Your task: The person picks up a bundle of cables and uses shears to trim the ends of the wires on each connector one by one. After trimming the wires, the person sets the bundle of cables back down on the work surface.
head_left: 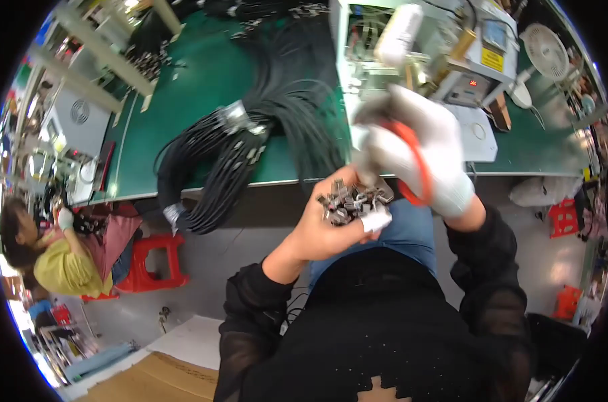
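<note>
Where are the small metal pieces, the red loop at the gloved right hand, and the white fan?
Small metal pieces (348,204): head view, middle of the heap.
Red loop (422,169): head view, on its right-side curve.
White fan (545,52): head view, middle of its round grille.

Yellow label (492,59) and red lit digits (473,84) on a grey machine (457,94)

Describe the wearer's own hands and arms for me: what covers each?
The right hand wears a white fabric glove reaching the wrist; motion blurs its fingers. The left hand is ungloved, with a white covering on one digit. Both arms have long, loose black sleeves, partly see-through. No markings can be made out.
</note>
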The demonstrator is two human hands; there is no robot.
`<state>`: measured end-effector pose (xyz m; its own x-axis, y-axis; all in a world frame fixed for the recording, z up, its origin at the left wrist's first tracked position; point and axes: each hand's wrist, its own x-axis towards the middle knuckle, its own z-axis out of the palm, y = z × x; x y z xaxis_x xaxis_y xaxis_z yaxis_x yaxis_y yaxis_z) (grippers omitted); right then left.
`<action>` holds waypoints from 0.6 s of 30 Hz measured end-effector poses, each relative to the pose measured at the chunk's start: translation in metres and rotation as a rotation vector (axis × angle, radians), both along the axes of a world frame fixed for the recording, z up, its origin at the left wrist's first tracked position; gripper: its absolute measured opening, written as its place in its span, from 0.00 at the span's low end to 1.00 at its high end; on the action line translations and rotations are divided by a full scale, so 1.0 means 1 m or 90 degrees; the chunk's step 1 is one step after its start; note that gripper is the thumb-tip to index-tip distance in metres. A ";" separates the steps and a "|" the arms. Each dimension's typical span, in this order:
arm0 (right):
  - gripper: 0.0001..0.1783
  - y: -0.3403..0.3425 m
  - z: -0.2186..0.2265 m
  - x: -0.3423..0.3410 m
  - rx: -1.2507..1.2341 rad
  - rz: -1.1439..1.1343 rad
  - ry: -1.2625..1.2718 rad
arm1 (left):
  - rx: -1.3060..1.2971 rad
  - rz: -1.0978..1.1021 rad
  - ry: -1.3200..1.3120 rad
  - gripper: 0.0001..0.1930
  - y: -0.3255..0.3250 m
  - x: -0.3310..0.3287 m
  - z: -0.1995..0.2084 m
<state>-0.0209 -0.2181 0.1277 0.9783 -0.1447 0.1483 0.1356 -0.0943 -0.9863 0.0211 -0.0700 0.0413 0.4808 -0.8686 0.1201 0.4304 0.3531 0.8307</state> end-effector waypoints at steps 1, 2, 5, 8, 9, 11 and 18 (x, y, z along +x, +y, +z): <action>0.09 -0.016 -0.008 -0.026 0.037 -0.086 -0.012 | 0.001 -0.020 0.005 0.11 -0.012 0.003 0.003; 0.10 -0.032 -0.012 -0.052 0.053 -0.144 0.032 | 0.048 -0.043 -0.025 0.12 -0.028 0.006 0.004; 0.12 -0.062 -0.028 -0.096 0.009 -0.228 0.104 | 0.151 -0.095 -0.077 0.14 -0.066 0.003 0.001; 0.14 -0.090 -0.053 -0.109 -0.109 -0.248 0.140 | 0.145 -0.098 -0.048 0.11 -0.091 0.007 -0.008; 0.15 -0.100 -0.062 -0.108 -0.114 -0.219 0.131 | 0.159 -0.106 -0.049 0.11 -0.099 0.009 -0.009; 0.17 -0.115 -0.075 -0.104 -0.121 -0.156 0.107 | 0.208 -0.141 -0.077 0.10 -0.111 0.011 -0.007; 0.16 -0.144 -0.086 -0.078 -0.119 -0.023 0.066 | 0.278 -0.125 -0.079 0.08 -0.131 0.007 -0.003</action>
<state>-0.0988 -0.3620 0.0415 0.9844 -0.1595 0.0743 0.0270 -0.2804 -0.9595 0.0285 -0.2009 0.0380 0.3079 -0.9233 -0.2295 0.3424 -0.1175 0.9322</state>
